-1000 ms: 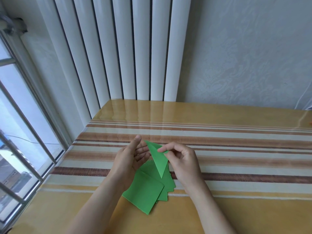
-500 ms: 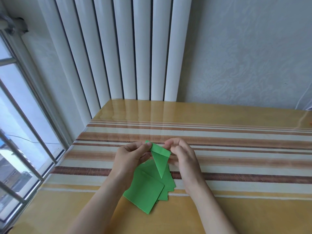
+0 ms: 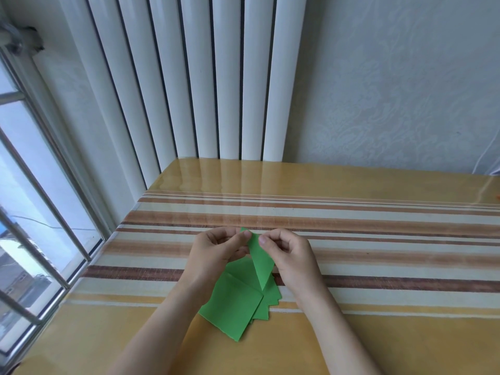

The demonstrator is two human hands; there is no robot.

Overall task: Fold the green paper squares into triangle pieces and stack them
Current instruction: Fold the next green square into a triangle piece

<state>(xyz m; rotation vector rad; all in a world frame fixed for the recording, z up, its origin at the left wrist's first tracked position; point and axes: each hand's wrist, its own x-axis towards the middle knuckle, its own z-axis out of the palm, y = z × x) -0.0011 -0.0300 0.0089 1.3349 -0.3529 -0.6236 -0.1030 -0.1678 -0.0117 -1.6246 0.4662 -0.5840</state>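
Folded green piece [image 3: 260, 262] now narrowed, tip down, pinched at top between left hand [image 3: 216, 251] and right hand [image 3: 290, 253]; second fold judged nearly closed. Unfolded green squares [image 3: 235, 301] lying beneath both hands.

A folded green paper triangle [image 3: 260, 259] hangs point-down between the left hand [image 3: 216, 251] and right hand [image 3: 290, 254], above a fanned pile of green paper squares [image 3: 234, 303] on the striped glossy table [image 3: 378, 266]; white ribbed radiator [image 3: 205, 77] behind, window [image 3: 32, 212] at left
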